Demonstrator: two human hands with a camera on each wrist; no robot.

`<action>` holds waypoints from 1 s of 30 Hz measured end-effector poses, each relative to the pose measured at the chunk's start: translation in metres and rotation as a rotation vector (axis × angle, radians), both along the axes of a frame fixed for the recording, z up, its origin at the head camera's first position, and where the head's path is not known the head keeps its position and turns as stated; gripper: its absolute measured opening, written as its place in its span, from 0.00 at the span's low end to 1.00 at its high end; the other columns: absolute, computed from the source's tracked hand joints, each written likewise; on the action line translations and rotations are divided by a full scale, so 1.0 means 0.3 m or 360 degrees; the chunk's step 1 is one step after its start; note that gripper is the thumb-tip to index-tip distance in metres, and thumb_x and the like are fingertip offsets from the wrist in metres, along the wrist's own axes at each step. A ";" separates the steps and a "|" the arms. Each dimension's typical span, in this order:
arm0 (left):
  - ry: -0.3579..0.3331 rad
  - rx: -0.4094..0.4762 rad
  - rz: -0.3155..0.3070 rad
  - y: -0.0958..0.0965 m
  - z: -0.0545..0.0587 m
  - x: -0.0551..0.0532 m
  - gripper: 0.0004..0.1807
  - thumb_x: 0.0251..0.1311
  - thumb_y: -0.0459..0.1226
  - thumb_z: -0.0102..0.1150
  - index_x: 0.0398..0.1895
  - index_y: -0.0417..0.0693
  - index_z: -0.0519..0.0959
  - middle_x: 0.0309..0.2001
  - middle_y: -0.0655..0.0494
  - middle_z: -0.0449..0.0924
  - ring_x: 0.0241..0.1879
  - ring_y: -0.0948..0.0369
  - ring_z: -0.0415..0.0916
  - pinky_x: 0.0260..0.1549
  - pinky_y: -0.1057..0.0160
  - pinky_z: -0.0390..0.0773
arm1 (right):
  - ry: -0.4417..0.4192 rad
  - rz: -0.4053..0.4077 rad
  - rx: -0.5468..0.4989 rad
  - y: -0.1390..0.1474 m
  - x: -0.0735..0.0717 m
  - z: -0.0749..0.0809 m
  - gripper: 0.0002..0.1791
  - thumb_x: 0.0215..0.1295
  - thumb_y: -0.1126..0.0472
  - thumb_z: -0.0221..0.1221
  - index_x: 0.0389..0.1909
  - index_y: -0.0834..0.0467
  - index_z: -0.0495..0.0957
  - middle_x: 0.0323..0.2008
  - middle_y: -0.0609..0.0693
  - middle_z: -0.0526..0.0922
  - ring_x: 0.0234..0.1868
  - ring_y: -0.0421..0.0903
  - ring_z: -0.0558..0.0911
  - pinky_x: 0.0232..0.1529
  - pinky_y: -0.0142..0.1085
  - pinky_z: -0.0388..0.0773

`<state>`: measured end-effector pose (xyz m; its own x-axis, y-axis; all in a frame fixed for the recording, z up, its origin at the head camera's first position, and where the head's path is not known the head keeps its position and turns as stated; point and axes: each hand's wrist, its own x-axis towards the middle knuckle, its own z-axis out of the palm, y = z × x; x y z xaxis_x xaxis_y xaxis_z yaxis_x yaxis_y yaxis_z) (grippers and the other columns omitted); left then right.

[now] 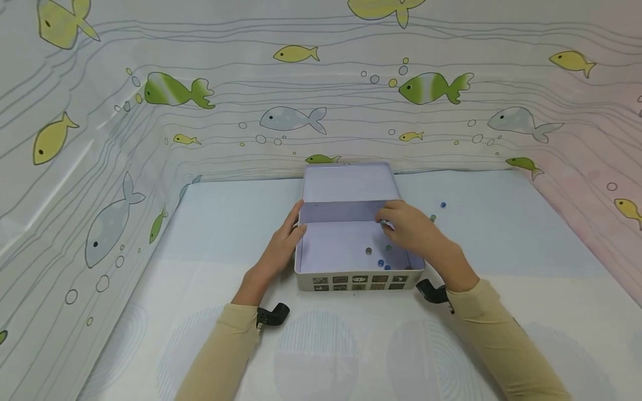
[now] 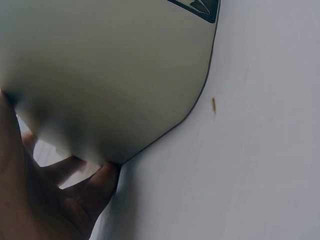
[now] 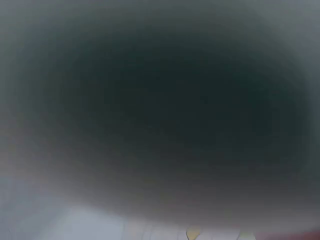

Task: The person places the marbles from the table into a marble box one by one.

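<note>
A hinged tin box (image 1: pixel 307 281) with a pale lilac inside stands with its lid (image 1: pixel 351 182) raised at the back. My left hand (image 1: pixel 278 248) grips the box's left side, thumb at the rim and fingers along the outer wall; the left wrist view shows these fingers (image 2: pixel 97 192) against the cream wall. Over the right part of the box, my right hand (image 1: pixel 416 228) pinches a small greenish glass marble (image 1: pixel 383 222) between thumb and fingers. Below it, several marbles lie on the box floor, among them a blue one (image 1: pixel 381 263) and a grey one (image 1: pixel 368 251). A dark blur fills most of the right wrist view.
On the table right of the box lie a blue marble (image 1: pixel 443 205) and a green marble (image 1: pixel 433 218), the latter close behind my right hand. A fish-patterned curtain (image 1: pixel 346 83) rises behind the table and along both sides.
</note>
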<state>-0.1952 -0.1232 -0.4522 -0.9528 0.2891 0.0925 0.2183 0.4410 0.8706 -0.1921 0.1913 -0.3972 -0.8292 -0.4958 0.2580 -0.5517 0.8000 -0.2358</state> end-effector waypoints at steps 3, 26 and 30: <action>-0.0035 0.0000 -0.0016 0.001 0.046 0.024 0.34 0.76 0.48 0.36 0.81 0.66 0.41 0.81 0.57 0.45 0.79 0.50 0.47 0.74 0.42 0.56 | -0.0022 0.0008 0.0033 -0.022 -0.004 -0.008 0.10 0.60 0.69 0.66 0.43 0.59 0.85 0.40 0.50 0.82 0.43 0.48 0.81 0.43 0.42 0.82; -0.0007 -0.0009 -0.0009 0.015 0.087 0.056 0.34 0.77 0.47 0.36 0.81 0.64 0.41 0.81 0.53 0.46 0.79 0.49 0.49 0.73 0.41 0.57 | 0.0038 -0.0025 0.0323 -0.055 0.022 -0.042 0.08 0.60 0.68 0.65 0.41 0.59 0.87 0.37 0.51 0.84 0.38 0.47 0.82 0.38 0.40 0.82; -0.0036 -0.0015 -0.0021 0.024 0.125 0.081 0.34 0.77 0.44 0.36 0.81 0.61 0.41 0.81 0.50 0.46 0.79 0.48 0.48 0.73 0.41 0.57 | 0.0042 -0.0029 0.0344 -0.052 0.020 -0.051 0.09 0.60 0.69 0.65 0.41 0.58 0.86 0.37 0.51 0.84 0.37 0.46 0.81 0.37 0.39 0.81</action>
<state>-0.1708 -0.1161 -0.4146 -0.9507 0.3024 0.0685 0.2047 0.4463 0.8712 -0.1859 0.1757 -0.4126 -0.8329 -0.5270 0.1691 -0.5404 0.8403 -0.0431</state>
